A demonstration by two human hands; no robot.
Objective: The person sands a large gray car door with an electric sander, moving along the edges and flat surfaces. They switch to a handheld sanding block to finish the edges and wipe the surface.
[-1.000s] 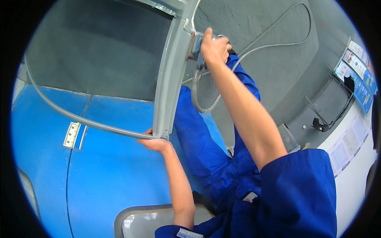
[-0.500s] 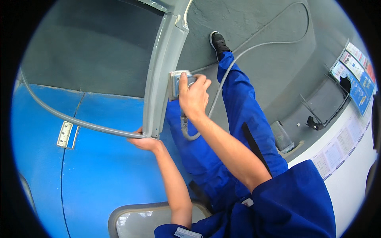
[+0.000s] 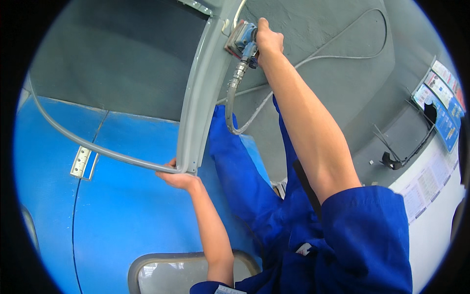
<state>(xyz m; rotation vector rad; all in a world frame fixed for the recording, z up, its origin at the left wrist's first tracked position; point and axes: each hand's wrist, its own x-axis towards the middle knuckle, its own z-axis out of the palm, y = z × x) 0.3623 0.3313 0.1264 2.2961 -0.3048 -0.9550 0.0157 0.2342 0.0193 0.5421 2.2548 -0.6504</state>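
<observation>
Sander (image 3: 248, 37) in right grip (image 3: 269, 41), pad (image 3: 234, 37) leftward

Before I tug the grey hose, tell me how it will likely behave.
The grey hose will probably flex rather than stay rigid, given its sweeping curves. Pulling may drag on the sander, since a metal coupling joins them.

Head camera: worn on the head, left one of a side-by-side fisheye pair, upright
Aim: down and forward past the trousers (image 3: 247, 183)
Sleeve (image 3: 369, 228): nearest, large at lower right
Left hand (image 3: 180, 181): farther, left of centre
Right hand (image 3: 270, 43): farther out, toward the top
Floor (image 3: 318, 29): beyond the right hand
Corners: cut black by the round view
</observation>
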